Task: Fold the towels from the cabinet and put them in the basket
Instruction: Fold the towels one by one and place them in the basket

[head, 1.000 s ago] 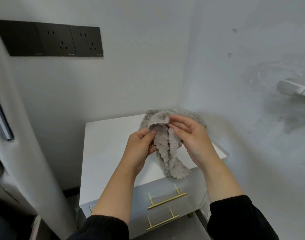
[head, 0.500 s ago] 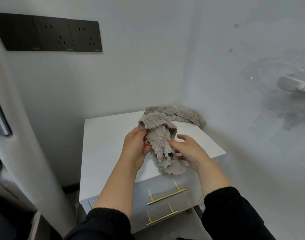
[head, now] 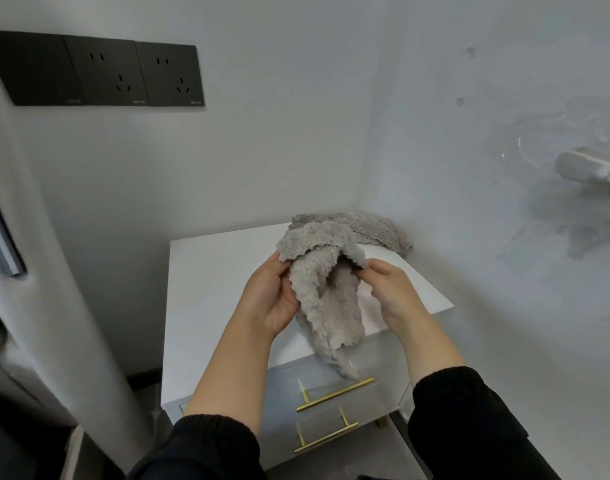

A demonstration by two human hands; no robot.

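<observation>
A fluffy grey towel (head: 326, 299) hangs crumpled between both hands above the white cabinet (head: 220, 292). My left hand (head: 270, 299) pinches its upper left edge. My right hand (head: 388, 289) pinches the upper right edge, fingers curled into the cloth. The towel's lower end dangles over the cabinet's front, reaching the top drawer. A second grey towel (head: 372, 228) lies bunched at the back right corner of the cabinet top, partly hidden behind the held one. No basket is in view.
The cabinet stands in a corner between two white walls. Its drawers carry gold bar handles (head: 334, 396). Black wall sockets (head: 99, 72) sit high on the left. A white fixture (head: 587, 168) sticks out of the right wall.
My right hand moved from the towel's lower part up to its upper right edge and took hold. The towel now spreads wider between both hands and hangs lower.
</observation>
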